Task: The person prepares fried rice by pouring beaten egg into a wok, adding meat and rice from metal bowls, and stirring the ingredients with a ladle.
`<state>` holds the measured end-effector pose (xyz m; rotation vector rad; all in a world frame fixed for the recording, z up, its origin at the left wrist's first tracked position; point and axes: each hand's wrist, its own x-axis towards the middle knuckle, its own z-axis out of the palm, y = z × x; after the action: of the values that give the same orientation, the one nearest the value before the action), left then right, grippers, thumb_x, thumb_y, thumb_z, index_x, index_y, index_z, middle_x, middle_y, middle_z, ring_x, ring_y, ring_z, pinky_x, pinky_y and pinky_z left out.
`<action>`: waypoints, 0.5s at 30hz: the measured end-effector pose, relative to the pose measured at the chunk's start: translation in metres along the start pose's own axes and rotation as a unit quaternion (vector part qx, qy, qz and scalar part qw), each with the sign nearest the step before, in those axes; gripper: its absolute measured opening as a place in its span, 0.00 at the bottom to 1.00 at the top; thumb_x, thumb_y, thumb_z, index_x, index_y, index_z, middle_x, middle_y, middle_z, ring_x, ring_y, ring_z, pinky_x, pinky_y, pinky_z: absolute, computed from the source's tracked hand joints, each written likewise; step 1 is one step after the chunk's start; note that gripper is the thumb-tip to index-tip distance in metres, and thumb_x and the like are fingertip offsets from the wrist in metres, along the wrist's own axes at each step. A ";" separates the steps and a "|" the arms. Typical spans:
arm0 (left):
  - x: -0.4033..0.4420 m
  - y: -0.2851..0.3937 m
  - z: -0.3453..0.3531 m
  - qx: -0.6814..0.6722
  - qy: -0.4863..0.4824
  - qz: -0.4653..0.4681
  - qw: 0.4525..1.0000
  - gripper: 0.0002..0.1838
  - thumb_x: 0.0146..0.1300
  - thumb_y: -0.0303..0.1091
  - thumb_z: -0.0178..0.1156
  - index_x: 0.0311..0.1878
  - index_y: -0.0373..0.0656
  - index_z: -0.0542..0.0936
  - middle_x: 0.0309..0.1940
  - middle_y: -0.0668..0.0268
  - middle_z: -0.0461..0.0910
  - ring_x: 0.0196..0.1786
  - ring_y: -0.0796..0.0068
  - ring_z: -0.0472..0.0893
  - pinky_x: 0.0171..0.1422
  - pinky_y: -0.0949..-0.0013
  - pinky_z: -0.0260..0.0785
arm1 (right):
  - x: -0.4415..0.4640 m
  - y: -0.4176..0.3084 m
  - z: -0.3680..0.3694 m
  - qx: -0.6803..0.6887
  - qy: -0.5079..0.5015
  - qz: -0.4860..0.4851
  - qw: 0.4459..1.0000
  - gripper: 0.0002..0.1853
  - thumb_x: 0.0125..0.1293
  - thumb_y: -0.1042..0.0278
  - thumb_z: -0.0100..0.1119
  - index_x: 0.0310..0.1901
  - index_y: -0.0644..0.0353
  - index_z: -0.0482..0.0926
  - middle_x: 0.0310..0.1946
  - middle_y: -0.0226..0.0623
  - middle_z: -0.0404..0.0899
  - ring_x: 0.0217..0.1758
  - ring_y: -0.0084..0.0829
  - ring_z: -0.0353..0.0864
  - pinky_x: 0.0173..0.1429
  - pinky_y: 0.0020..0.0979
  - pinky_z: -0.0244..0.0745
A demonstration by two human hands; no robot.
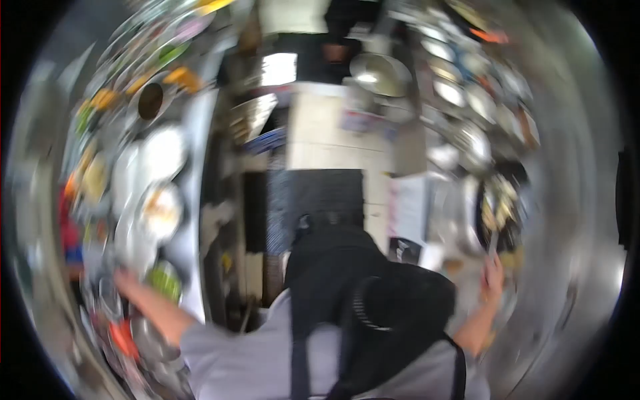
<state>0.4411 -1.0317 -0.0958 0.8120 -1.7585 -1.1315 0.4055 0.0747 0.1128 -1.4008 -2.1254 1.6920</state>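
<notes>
At the right, my right hand (492,275) is closed round the handle of a utensil (493,245), whose far end lies in a dark pan (481,217) holding pale food pieces (499,200). My left hand (123,279) reaches over the left counter, beside a container of green food (165,281) and below white plates. Its fingers are smeared by motion, so whether it holds anything is hidden. One white plate (161,212) near it bears some orange-brown food; another white plate (164,153) lies above that one.
Bowls and containers crowd the left counter (192,233). Metal bowls, including a large one (380,75), stand along the right side. A dark mat (327,193) covers part of the tiled floor (320,127) between the counters. Another person (347,20) in dark clothing is at the top.
</notes>
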 end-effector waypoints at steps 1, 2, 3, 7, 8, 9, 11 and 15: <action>0.022 -0.020 -0.020 0.107 -0.039 -0.062 0.992 0.22 0.70 0.49 0.50 0.51 0.40 0.81 0.43 0.55 0.82 0.44 0.62 0.82 0.45 0.57 0.76 | 0.020 0.005 0.017 -0.028 0.038 -0.027 0.999 0.24 0.72 0.69 0.54 0.67 0.60 0.68 0.16 0.20 0.65 0.12 0.14 0.60 0.15 0.20 0.55; 0.010 0.009 0.018 0.034 -0.004 -0.092 0.995 0.20 0.69 0.46 0.52 0.49 0.39 0.81 0.42 0.54 0.82 0.43 0.62 0.82 0.46 0.58 0.76 | 0.080 0.043 -0.002 0.051 0.049 -0.065 0.995 0.26 0.71 0.68 0.55 0.69 0.63 0.65 0.14 0.23 0.66 0.10 0.17 0.61 0.15 0.23 0.56; 0.003 0.045 0.100 -0.070 0.053 -0.139 0.986 0.18 0.68 0.44 0.54 0.47 0.38 0.80 0.41 0.54 0.82 0.42 0.61 0.82 0.48 0.58 0.76 | 0.092 0.027 0.001 0.004 0.116 -0.089 0.989 0.29 0.70 0.66 0.57 0.70 0.66 0.63 0.13 0.28 0.69 0.10 0.21 0.64 0.14 0.27 0.58; -0.076 0.156 0.222 -0.102 -0.055 -0.112 0.987 0.13 0.66 0.34 0.58 0.44 0.32 0.78 0.39 0.51 0.80 0.41 0.59 0.81 0.52 0.59 0.77 | 0.151 0.048 0.008 -0.020 0.303 -0.084 0.949 0.29 0.71 0.66 0.53 0.72 0.62 0.61 0.15 0.36 0.72 0.11 0.26 0.70 0.16 0.33 0.68; -0.086 0.148 0.241 -0.044 -0.190 -0.065 0.979 0.13 0.67 0.32 0.56 0.47 0.30 0.76 0.41 0.50 0.79 0.43 0.57 0.81 0.52 0.59 0.77 | 0.138 0.040 0.009 -0.095 0.359 -0.098 0.923 0.28 0.70 0.65 0.53 0.70 0.62 0.65 0.18 0.41 0.77 0.14 0.28 0.75 0.21 0.34 0.74; -0.114 0.171 0.284 -0.121 -0.193 -0.124 0.966 0.14 0.68 0.30 0.55 0.51 0.29 0.73 0.44 0.50 0.78 0.45 0.57 0.81 0.52 0.60 0.78 | 0.160 0.058 0.001 -0.173 0.398 -0.112 0.894 0.28 0.70 0.64 0.54 0.69 0.61 0.66 0.20 0.42 0.78 0.16 0.28 0.77 0.24 0.35 0.75; -0.187 0.226 0.367 -0.163 -0.269 -0.172 0.934 0.16 0.69 0.28 0.53 0.56 0.30 0.70 0.48 0.52 0.77 0.49 0.59 0.79 0.52 0.62 0.77 | 0.205 0.115 -0.004 -0.297 0.440 -0.185 0.827 0.28 0.70 0.62 0.55 0.70 0.59 0.66 0.22 0.44 0.80 0.16 0.30 0.79 0.24 0.36 0.77; -0.348 0.332 0.492 -0.154 -0.472 -0.135 0.857 0.13 0.68 0.27 0.55 0.54 0.37 0.71 0.48 0.59 0.77 0.48 0.69 0.80 0.50 0.67 0.76 | 0.102 0.036 -0.014 0.032 0.211 0.001 0.977 0.25 0.71 0.63 0.54 0.67 0.61 0.68 0.28 0.54 0.83 0.30 0.53 0.83 0.40 0.45 0.78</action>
<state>0.1147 -0.4333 -0.0023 0.2885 -2.1498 -2.1949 0.3757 0.1541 0.0439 -1.5721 -1.8196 1.3021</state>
